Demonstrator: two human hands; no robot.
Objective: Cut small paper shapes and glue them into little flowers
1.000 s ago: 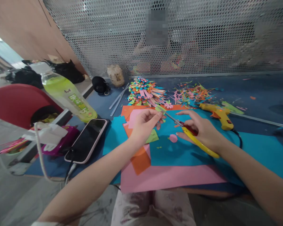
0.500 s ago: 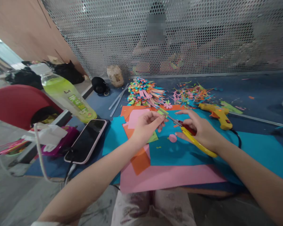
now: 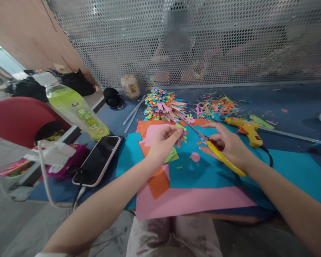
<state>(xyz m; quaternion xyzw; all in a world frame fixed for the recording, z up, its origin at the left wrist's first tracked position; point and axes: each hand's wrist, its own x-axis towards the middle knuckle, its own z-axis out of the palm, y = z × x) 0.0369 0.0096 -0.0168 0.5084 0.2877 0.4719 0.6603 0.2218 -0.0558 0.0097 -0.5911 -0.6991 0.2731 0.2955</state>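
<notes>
The scissors (image 3: pixel 203 137) have metal blades (image 3: pixel 191 126) and plastic handles (image 3: pixel 224 159) (the blue sheet (image 3: pixel 203 175), matt paper).

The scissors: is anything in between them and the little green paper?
Nothing visible: the right hand holds the scissors, blades close beside the green paper in the left hand. Whether they touch, I can't tell.

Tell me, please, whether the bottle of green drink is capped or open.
Capped: a white cap covers the top of the bottle.
</notes>
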